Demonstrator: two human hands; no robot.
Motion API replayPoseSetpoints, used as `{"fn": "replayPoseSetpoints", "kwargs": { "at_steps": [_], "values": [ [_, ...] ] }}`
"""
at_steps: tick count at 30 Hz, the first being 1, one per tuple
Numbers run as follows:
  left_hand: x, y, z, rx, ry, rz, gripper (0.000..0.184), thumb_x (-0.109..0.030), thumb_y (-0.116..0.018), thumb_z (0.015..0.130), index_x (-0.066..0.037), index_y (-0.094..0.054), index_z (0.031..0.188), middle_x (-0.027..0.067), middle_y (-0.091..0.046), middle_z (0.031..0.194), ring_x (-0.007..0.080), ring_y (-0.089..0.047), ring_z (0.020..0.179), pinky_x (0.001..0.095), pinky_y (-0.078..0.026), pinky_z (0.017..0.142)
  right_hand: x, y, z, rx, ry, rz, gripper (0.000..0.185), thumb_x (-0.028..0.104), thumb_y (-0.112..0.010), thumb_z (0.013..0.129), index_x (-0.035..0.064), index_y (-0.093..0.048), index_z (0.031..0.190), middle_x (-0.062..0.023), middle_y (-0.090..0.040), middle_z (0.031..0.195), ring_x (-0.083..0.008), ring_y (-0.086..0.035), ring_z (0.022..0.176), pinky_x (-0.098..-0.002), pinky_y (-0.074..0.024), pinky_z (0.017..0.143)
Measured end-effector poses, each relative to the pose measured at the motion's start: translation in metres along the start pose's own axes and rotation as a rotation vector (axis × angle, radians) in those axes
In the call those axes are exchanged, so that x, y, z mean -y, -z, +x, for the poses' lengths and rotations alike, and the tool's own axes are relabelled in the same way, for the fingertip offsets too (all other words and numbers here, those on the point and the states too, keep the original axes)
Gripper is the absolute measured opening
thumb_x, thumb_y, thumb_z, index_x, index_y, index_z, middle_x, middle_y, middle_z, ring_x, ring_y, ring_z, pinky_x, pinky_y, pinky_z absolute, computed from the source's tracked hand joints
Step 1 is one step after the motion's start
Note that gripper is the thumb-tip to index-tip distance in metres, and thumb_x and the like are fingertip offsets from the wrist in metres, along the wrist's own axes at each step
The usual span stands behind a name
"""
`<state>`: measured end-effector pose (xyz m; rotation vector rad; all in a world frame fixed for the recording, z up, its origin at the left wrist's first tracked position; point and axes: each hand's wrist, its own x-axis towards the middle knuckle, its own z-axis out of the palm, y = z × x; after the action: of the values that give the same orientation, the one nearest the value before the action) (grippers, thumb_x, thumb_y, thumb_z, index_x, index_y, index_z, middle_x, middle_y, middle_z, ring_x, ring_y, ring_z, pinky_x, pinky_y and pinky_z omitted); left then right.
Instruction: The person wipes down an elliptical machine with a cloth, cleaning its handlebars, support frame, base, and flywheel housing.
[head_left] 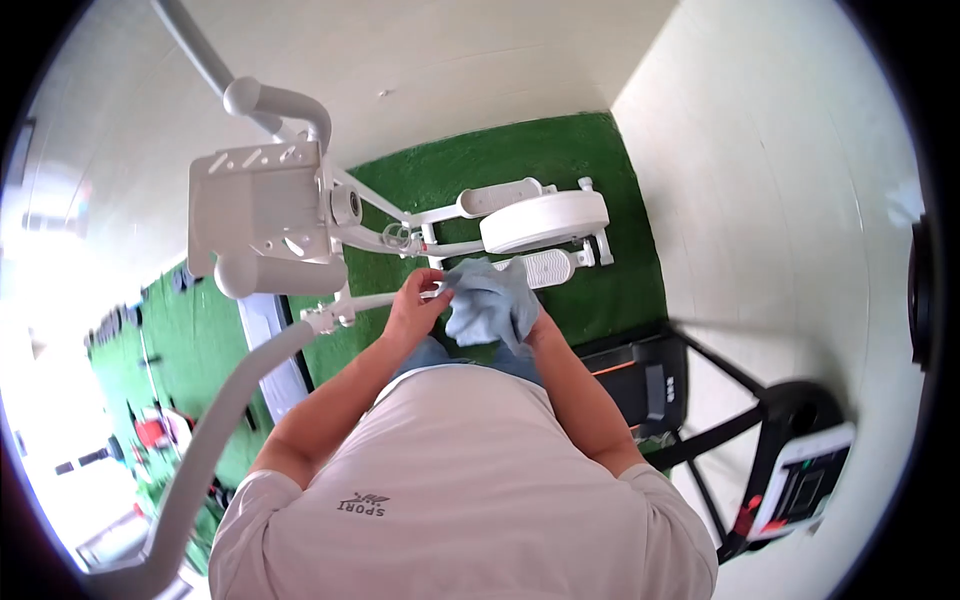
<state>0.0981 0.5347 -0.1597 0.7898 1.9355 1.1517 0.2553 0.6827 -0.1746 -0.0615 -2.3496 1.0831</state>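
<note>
Blue cloth [490,303] looks light, limp; best held by edges. My left hand [412,308] pinches one; right hand [540,328] partly covered, grip I cannot tell

Treadmill [660,385] right of elliptical trainer [545,222]

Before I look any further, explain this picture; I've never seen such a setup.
There is no robot here: just a person using two bare hands, filmed by one camera worn on the head, looking forward and down. A crumpled blue cloth is held up between them: the left hand touches its edge; the right hand is partly hidden behind it, so its grip is unclear. Ahead, a white exercise machine stands on a green floor; to the right is what looks like a black treadmill.
</note>
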Motion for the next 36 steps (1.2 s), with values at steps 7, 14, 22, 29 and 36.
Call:
{"fn": "replayPoseSetpoints", "kwargs": {
  "at_steps": [7, 14, 22, 29, 36],
  "values": [
    [-0.019, -0.040, -0.003, -0.108, 0.118, -0.191, 0.022, -0.016, -0.070, 0.090, -0.001, -0.064, 0.106, 0.0055, -0.068, 0.095, 0.0116, -0.063, 0.085, 0.0275, -0.052, 0.078, -0.089, 0.108, 0.015, -0.134, 0.081, 0.090, 0.021, 0.015, -0.067, 0.078, 0.0034, -0.068, 0.096, -0.0106, -0.068, 0.097, -0.0300, -0.065, 0.082, -0.0413, -0.0523, 0.080],
    [-0.070, -0.030, 0.005, -0.086, 0.110, -0.032, 0.021, -0.014, -0.067, 0.093, 0.001, -0.063, 0.108, 0.0061, -0.069, 0.097, 0.0114, -0.065, 0.088, 0.0275, -0.054, 0.082, -0.139, 0.138, 0.023, -0.136, -0.649, 1.123, 0.026, 0.003, -0.063, 0.088, -0.0049, -0.062, 0.112, -0.0068, -0.069, 0.103, -0.0156, -0.065, 0.090, -0.0283, -0.0526, 0.079],
    [-0.055, -0.034, 0.051, -0.047, 0.144, 0.000, 0.020, -0.016, -0.070, 0.090, -0.001, -0.065, 0.103, 0.0085, -0.071, 0.091, 0.0157, -0.069, 0.085, 0.0307, -0.056, 0.080, -0.117, 0.132, 0.010, -0.155, -0.753, 0.281, 0.045, 0.012, -0.070, 0.088, -0.0020, -0.058, 0.128, -0.0094, -0.066, 0.122, -0.0163, -0.065, 0.104, -0.0313, -0.0521, 0.094],
    [-0.001, -0.009, 0.073, -0.565, 0.307, -0.104, 0.031, -0.020, -0.076, 0.086, -0.003, -0.065, 0.110, 0.0056, -0.068, 0.094, 0.0147, -0.063, 0.084, 0.0303, -0.052, 0.076, -0.152, 0.166, 0.001, -0.168, -0.901, 0.238, 0.036, 0.003, -0.076, 0.079, -0.0018, -0.063, 0.113, -0.0029, -0.066, 0.102, -0.0108, -0.061, 0.080, -0.0241, -0.0538, 0.071],
    [-0.009, 0.046, 0.087, -1.013, 0.278, 0.408, 0.056, -0.029, -0.082, 0.077, -0.001, -0.057, 0.119, 0.0171, -0.058, 0.112, 0.0290, -0.057, 0.100, 0.0388, -0.045, 0.092, -0.257, 0.196, -0.048, -0.172, -0.909, 0.851, 0.030, 0.012, -0.065, 0.094, 0.0022, -0.059, 0.121, -0.0001, -0.063, 0.111, -0.0106, -0.060, 0.094, -0.0245, -0.0512, 0.084]
  ]
}}
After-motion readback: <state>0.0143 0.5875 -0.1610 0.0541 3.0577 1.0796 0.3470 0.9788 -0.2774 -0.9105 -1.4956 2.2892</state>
